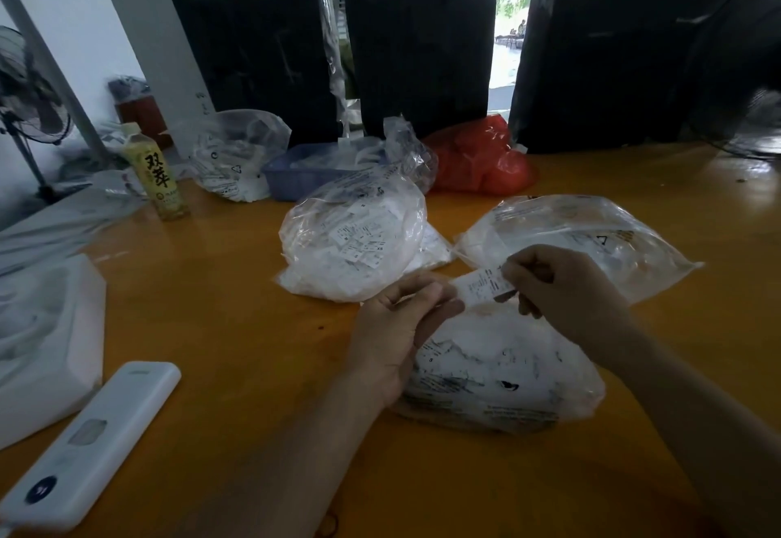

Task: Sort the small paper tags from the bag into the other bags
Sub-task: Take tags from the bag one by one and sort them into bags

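A small paper tag [481, 284] spans both hands above the near bag [503, 372]: right hand [562, 284] pinches one end, left hand [401, 322] seemingly curls round the other. Two tag-filled bags [355, 241] lie just beyond.

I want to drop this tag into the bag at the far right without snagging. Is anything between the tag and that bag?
Nothing visible stands between. The tag, pinched by the right hand with the left hand at its other end, sits just in front of the far-right bag. Where that bag's opening is cannot be told.
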The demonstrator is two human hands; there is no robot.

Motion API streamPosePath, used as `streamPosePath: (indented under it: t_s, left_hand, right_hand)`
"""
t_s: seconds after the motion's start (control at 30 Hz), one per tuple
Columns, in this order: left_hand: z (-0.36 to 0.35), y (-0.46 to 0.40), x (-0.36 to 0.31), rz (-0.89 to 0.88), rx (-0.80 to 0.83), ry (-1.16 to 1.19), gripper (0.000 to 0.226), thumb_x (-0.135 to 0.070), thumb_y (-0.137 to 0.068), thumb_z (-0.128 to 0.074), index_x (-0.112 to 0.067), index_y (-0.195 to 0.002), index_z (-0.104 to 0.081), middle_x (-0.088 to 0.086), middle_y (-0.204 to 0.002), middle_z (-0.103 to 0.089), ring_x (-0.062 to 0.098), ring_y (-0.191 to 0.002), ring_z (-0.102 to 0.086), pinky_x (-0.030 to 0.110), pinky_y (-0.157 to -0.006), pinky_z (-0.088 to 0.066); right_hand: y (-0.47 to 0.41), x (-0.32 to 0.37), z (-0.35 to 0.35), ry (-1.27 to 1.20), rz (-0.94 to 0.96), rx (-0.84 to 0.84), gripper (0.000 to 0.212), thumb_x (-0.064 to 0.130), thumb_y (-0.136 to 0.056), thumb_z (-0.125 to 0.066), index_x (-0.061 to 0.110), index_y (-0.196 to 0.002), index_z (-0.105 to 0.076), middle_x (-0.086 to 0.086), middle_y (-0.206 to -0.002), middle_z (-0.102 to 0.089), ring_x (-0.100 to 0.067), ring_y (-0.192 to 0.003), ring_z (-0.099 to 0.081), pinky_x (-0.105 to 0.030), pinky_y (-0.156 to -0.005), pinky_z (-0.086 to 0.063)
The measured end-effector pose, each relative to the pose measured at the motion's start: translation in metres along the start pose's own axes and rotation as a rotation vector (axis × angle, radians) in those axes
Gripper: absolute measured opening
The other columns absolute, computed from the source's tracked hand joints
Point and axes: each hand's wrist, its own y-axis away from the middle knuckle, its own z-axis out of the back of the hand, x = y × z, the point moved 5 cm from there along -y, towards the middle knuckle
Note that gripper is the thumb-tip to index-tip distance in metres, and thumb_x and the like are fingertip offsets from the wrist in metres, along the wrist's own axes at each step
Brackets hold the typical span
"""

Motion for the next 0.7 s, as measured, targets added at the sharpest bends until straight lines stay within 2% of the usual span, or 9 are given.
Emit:
streamPosePath:
  t_s: [0.07, 0.17, 0.33, 0.43, 0.5, 0.6, 0.7]
  left_hand:
    - [0.000, 0.000, 0.000, -0.003, 0.003, -0.013, 0.014, -0.011, -0.077, -0.080, -0.004, -0.088, -0.083, 0.026, -0.105, -0.077, 0.033, -0.094, -0.078, 0.026, -0.076, -0.063]
    - [0.000, -0.001, 0.001, -0.005, 0.018, -0.026, 0.015, -0.013, -0.079, -0.078, -0.003, -0.090, -0.083, 0.025, -0.106, -0.077, 0.031, -0.096, -0.078, 0.024, -0.078, -0.062]
    - [-0.001, -0.001, 0.004, 0.030, 0.049, -0.027, 0.017, -0.010, -0.079, -0.076, -0.003, -0.093, -0.083, 0.025, -0.110, -0.076, 0.029, -0.098, -0.078, 0.024, -0.080, -0.062]
    - [-0.004, 0.001, 0.003, 0.028, 0.083, -0.050, 0.020, -0.011, -0.077, -0.077, -0.004, -0.095, -0.083, 0.022, -0.111, -0.077, 0.027, -0.099, -0.078, 0.022, -0.080, -0.062]
    - [-0.005, 0.001, 0.003, 0.018, 0.105, -0.062, 0.025, -0.011, -0.076, -0.078, -0.003, -0.099, -0.081, 0.022, -0.111, -0.077, 0.027, -0.100, -0.078, 0.022, -0.080, -0.061]
    - [-0.007, 0.003, 0.003, 0.002, 0.134, -0.105, 0.030, -0.014, -0.073, -0.080, -0.006, -0.102, -0.080, 0.020, -0.111, -0.077, 0.027, -0.102, -0.077, 0.021, -0.081, -0.061]
    - [-0.008, 0.004, 0.003, -0.023, 0.156, -0.147, 0.035, -0.018, -0.070, -0.082, -0.007, -0.103, -0.079, 0.020, -0.112, -0.077, 0.028, -0.104, -0.077, 0.022, -0.084, -0.060]
  right_hand:
    - [0.000, -0.004, 0.003, -0.171, -0.105, 0.000, 0.004, 0.017, -0.098, -0.065, 0.018, -0.098, -0.068, 0.006, -0.078, -0.077, -0.009, -0.061, -0.067, -0.021, -0.056, -0.052]
    - [0.000, -0.007, 0.006, -0.303, -0.160, -0.015, 0.005, 0.011, -0.095, -0.069, 0.009, -0.099, -0.070, -0.004, -0.084, -0.078, -0.014, -0.069, -0.070, -0.023, -0.062, -0.055]
    - [0.001, -0.005, 0.011, -0.415, -0.148, -0.086, 0.008, 0.016, -0.090, -0.074, 0.012, -0.098, -0.073, 0.000, -0.080, -0.072, -0.008, -0.069, -0.066, -0.019, -0.064, -0.056]
    - [0.000, -0.001, 0.012, -0.529, -0.138, -0.112, 0.007, 0.018, -0.095, -0.068, 0.012, -0.092, -0.072, 0.001, -0.082, -0.071, -0.010, -0.076, -0.067, -0.028, -0.077, -0.056]
    - [0.001, 0.004, 0.010, -0.575, -0.094, -0.105, 0.009, 0.014, -0.099, -0.063, 0.009, -0.093, -0.068, 0.002, -0.081, -0.073, -0.013, -0.081, -0.071, -0.029, -0.080, -0.057]
    - [0.006, 0.014, 0.010, -0.395, 0.055, -0.116, 0.004, 0.011, -0.097, -0.065, 0.014, -0.097, -0.067, 0.002, -0.083, -0.072, -0.010, -0.080, -0.070, -0.019, -0.073, -0.055]
    - [0.010, 0.025, 0.007, -0.034, 0.220, -0.110, 0.014, 0.018, -0.096, -0.067, 0.032, -0.097, -0.069, 0.018, -0.086, -0.070, 0.002, -0.080, -0.065, -0.008, -0.070, -0.048]
